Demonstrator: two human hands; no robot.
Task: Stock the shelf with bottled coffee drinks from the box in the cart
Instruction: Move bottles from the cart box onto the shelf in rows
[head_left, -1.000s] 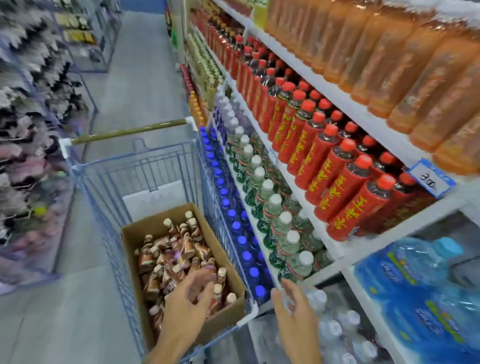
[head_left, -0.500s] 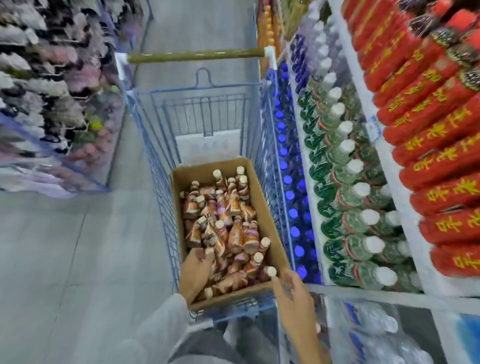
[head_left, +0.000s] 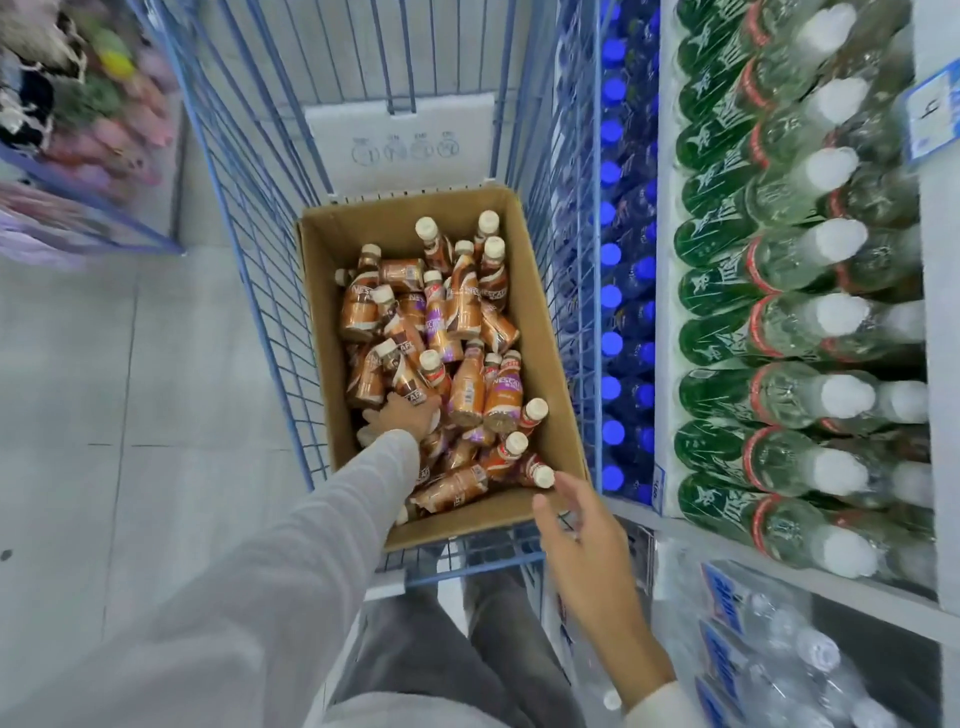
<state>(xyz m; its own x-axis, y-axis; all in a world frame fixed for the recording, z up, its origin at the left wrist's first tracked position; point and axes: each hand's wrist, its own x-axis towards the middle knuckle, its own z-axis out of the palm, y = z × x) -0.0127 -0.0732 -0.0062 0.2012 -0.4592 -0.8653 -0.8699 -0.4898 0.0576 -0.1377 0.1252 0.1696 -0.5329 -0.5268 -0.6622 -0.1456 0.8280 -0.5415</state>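
Down in the box (head_left: 322, 301), the left hand (head_left: 402, 415) is buried among coffee bottles (head_left: 467, 389), its grip unreadable, while the open right hand (head_left: 582, 530) is best closed on the neck of the near-corner bottle (head_left: 537, 472).

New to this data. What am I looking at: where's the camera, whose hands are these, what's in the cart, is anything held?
There is no robot here. A person works with two bare hands, and the single picture comes from a wide-angle camera on their head, looking down.

Below is a blue wire cart holding an open cardboard box with a loose pile of coffee bottles. The left hand is down in the box, lying on the bottles; the picture does not show whether it grips one. The right hand is open and empty at the box's near right corner, beside a white-capped bottle.

On the right are the store shelves, with green-labelled bottles and blue-capped bottles.
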